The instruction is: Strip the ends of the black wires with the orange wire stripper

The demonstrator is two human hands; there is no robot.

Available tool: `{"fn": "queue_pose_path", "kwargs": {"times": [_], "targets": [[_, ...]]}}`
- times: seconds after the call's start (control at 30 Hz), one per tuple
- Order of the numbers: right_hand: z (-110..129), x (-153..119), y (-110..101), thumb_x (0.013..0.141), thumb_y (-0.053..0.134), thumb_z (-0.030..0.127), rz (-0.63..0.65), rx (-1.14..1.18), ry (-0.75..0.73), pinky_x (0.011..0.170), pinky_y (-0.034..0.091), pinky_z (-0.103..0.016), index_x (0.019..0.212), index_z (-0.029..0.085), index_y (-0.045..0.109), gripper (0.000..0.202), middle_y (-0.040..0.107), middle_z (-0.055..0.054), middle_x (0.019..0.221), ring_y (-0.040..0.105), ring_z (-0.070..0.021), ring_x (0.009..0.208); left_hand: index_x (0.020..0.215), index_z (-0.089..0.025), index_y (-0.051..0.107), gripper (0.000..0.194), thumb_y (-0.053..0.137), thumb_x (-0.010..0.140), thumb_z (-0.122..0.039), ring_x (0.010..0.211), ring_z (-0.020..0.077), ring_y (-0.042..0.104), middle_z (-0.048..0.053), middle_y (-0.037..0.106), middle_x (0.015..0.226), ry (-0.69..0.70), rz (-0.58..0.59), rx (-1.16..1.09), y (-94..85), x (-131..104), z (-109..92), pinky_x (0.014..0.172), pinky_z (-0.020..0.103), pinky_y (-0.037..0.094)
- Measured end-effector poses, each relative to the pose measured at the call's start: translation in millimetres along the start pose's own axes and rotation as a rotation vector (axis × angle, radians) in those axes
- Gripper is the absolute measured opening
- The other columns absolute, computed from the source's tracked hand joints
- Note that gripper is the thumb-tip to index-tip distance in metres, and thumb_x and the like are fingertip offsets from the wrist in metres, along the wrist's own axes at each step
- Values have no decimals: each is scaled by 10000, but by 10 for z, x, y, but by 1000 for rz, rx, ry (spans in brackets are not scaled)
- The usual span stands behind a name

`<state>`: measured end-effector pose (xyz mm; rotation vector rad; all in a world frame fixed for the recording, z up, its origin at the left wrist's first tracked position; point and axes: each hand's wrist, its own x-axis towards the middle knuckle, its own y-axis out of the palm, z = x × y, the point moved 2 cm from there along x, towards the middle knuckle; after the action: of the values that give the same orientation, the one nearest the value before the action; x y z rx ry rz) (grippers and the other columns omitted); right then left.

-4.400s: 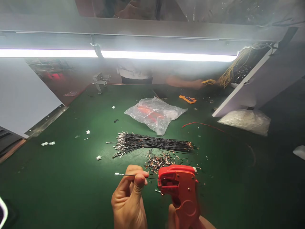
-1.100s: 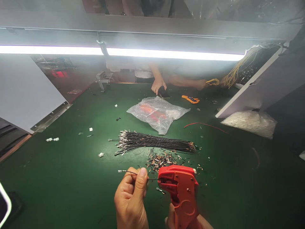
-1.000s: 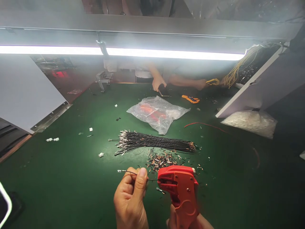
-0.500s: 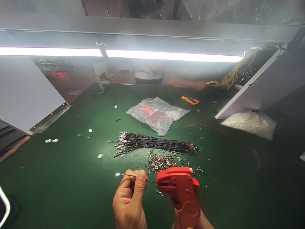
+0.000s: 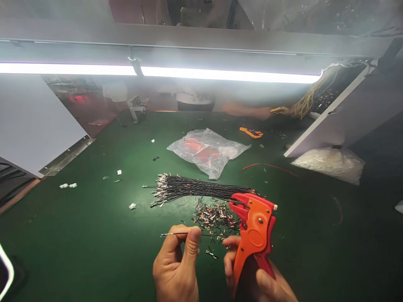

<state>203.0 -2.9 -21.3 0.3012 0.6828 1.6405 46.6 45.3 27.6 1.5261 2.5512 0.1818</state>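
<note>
Between thumb and forefinger, my left hand (image 5: 178,264) pinches a thin black wire (image 5: 171,233) with a metal terminal at its left end. My right hand (image 5: 267,279) is wrapped round the handle of a red-and-orange wire stripper (image 5: 256,226), whose jaws point left and are apart from the wire. Behind the hands lies a bundle of black wires (image 5: 201,187), terminals at the left and copper ends at the right. A pile of short wire scraps (image 5: 214,214) sits just in front of the bundle.
A clear plastic bag (image 5: 209,151) with red and white contents lies behind the bundle on the green table (image 5: 103,243). Beyond it is a yellow tool (image 5: 251,132). A filled bag (image 5: 329,163) rests at right by a slanted panel (image 5: 343,100). A person's arm (image 5: 245,110) shows at the back.
The stripper has moved up and right, away from the wire, and its handle has tilted. My left hand has shifted slightly right and down with the wire.
</note>
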Motion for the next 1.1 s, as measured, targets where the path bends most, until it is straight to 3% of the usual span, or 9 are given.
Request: {"fn": "queue_pose_path", "kwargs": {"times": [0.13,0.33,0.5,0.73,0.93,1.1], "targets": [[90,17,-92,814,735,546,-175,-277,-162,772,471,-352,1212,257,610,508,621,-32,922,569,-212,828,620,-227,763,401,860,609,-616,637,120,510,-20,593,608,-37,31,67,59,-86,-26,657,220,417],[240,24,-99,895,690,382,-229,-259,-267,774,471,-329,1022,267,635,180,593,-11,912,560,-197,839,668,-239,816,301,883,629,-530,661,162,548,21,645,611,-37,171,47,99,-159,17,676,260,449],[301,7,-113,934,641,329,-168,-192,-298,788,489,-324,1090,285,597,169,618,12,887,592,-185,832,768,-284,842,157,849,721,-433,622,153,519,11,636,603,-1,341,74,132,-252,105,683,278,452],[298,32,-115,940,653,353,-229,-374,-321,790,501,-290,1021,273,617,120,623,17,884,609,-159,809,790,-301,842,109,844,735,-395,623,156,530,10,653,604,24,383,68,112,-227,144,640,269,433],[241,47,-65,941,663,409,-221,-312,-288,809,493,-281,1052,288,613,170,609,26,861,598,-152,805,763,-298,840,144,843,732,-438,625,163,552,12,671,601,14,390,83,125,-230,144,698,285,459],[158,-31,-40,897,677,534,-289,-381,-223,807,481,-282,991,268,639,284,603,3,832,544,-178,783,828,-304,820,94,775,826,-386,626,140,574,-19,715,658,144,502,180,138,-281,258,704,266,467]]}}
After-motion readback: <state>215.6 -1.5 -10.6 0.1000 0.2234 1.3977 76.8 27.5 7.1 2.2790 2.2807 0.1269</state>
